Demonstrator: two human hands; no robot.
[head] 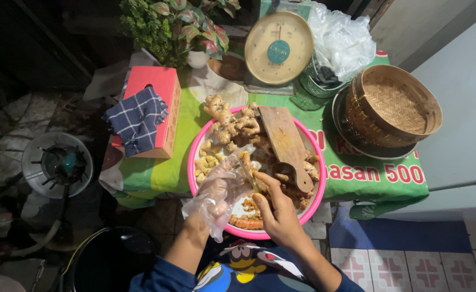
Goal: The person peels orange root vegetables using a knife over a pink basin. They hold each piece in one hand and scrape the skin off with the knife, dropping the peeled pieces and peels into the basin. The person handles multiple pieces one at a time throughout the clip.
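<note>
L hand (220,190), inside a loose clear plastic glove, is curled round a ginger piece (245,160) over the pink basin (318,178) at frame centre. R hand (274,208), bare, fingers closed on a small knife (250,178), blade against that piece. Basin holds ginger roots (232,123), peeled chunks at its left side, orange turmeric (247,221) near the bottom rim, w/ a wooden cutting board (287,145) laid across. Upper centre: dial scale (279,48). Upper right: woven basket (395,105). Left: red box (159,108) w/ checked cloth (136,119) draped over it.
</note>
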